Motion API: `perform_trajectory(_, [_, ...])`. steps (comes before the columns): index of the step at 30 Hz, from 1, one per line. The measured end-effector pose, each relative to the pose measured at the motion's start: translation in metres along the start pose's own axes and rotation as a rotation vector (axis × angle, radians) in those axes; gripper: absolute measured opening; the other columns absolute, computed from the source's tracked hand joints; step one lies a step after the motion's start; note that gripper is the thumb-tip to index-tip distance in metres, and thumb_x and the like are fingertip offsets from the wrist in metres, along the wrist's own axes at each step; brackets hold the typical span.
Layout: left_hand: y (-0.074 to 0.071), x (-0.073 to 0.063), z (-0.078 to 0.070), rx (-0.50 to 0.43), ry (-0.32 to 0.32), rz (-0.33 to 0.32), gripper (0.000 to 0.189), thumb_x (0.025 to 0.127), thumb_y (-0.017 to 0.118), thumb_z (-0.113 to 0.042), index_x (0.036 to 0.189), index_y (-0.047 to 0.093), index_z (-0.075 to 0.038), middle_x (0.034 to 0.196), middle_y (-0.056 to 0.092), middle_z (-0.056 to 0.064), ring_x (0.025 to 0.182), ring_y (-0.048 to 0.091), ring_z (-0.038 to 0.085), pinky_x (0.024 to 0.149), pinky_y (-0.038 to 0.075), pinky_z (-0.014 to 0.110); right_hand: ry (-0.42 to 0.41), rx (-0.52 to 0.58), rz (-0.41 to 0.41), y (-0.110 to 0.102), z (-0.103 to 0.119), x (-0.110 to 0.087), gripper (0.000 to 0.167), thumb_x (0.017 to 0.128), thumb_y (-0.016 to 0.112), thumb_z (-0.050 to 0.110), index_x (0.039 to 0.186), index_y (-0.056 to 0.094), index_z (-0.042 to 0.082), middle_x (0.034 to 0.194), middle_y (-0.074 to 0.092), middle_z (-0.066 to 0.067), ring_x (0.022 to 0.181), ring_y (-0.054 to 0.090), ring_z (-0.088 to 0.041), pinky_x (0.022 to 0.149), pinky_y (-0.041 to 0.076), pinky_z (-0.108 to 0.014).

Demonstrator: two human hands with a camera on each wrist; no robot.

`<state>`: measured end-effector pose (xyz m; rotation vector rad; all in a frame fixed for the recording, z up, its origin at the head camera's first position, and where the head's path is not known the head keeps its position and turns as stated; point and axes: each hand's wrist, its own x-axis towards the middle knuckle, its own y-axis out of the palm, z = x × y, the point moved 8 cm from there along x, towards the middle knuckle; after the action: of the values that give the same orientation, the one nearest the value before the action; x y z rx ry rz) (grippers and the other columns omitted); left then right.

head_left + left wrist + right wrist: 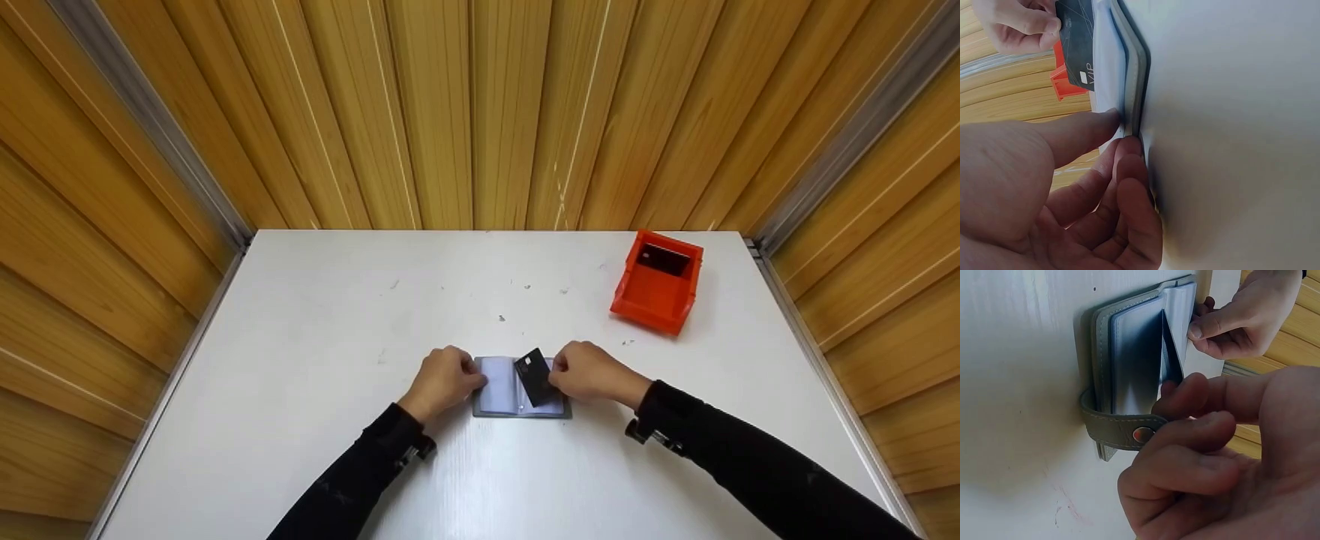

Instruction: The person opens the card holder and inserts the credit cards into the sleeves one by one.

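Note:
A grey card holder (496,386) with clear plastic sleeves lies spread out on the white table. My left hand (448,379) pinches its left edge, thumb on the sleeves and fingers at the cover's side, as the left wrist view shows. Between thumb and fingers my right hand (589,373) pinches a black card (534,377), tilted over the right-hand sleeves. The card (1076,42) bears the letters VIP and a small pale square. In the right wrist view a strap (1120,430) with a metal snap curves out from the holder's edge, beside my right fingers.
A red plastic bin (656,292) stands at the table's back right, with a dark card (664,259) inside at its far end. Wood-patterned panels (450,112) enclose the white table (322,322) at the back and both sides.

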<state>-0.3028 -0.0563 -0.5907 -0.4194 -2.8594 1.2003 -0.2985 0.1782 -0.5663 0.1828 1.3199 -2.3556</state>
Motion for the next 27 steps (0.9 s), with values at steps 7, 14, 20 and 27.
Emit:
perform_trajectory(7, [-0.002, 0.0014, -0.0012, 0.033, 0.027, -0.033, 0.015, 0.089, 0.086, -0.018, 0.077, 0.08, -0.011, 0.075, 0.074, -0.001, 0.07, 0.059, 0.014, 0.067, 0.05, 0.03, -0.048, 0.019, 0.012, 0.001, 0.0019, 0.0004, 0.028, 0.093, 0.064, 0.012, 0.066, 0.066, 0.015, 0.064, 0.052, 0.006, 0.065, 0.049, -0.014, 0.06, 0.037, -0.028])
perform_trajectory(14, [-0.0013, 0.0014, -0.0007, 0.023, 0.02, -0.029, 0.017, 0.089, 0.087, -0.019, 0.076, 0.079, -0.012, 0.073, 0.072, -0.003, 0.069, 0.059, 0.014, 0.067, 0.049, 0.03, -0.021, 0.039, 0.027, -0.0007, 0.0005, 0.0004, 0.026, 0.095, 0.065, 0.013, 0.07, 0.071, 0.011, 0.068, 0.055, 0.006, 0.067, 0.051, -0.015, 0.061, 0.038, -0.028])
perform_trajectory(20, [-0.0002, 0.001, 0.0008, 0.012, 0.007, -0.021, 0.014, 0.09, 0.087, -0.018, 0.08, 0.08, -0.011, 0.076, 0.075, 0.0, 0.071, 0.062, 0.014, 0.069, 0.052, 0.031, 0.018, 0.062, 0.018, -0.0071, 0.0009, -0.0009, 0.022, 0.097, 0.067, 0.016, 0.08, 0.078, 0.007, 0.073, 0.063, 0.003, 0.069, 0.054, -0.016, 0.06, 0.04, -0.028])
perform_trajectory(27, [-0.0002, 0.001, 0.0005, 0.015, 0.007, -0.024, 0.013, 0.09, 0.086, -0.017, 0.08, 0.081, -0.011, 0.077, 0.075, 0.0, 0.071, 0.061, 0.014, 0.069, 0.052, 0.03, 0.035, 0.034, 0.037, 0.0016, 0.0007, -0.0012, 0.022, 0.095, 0.069, 0.016, 0.075, 0.077, 0.01, 0.069, 0.061, 0.004, 0.066, 0.053, -0.015, 0.058, 0.04, -0.028])
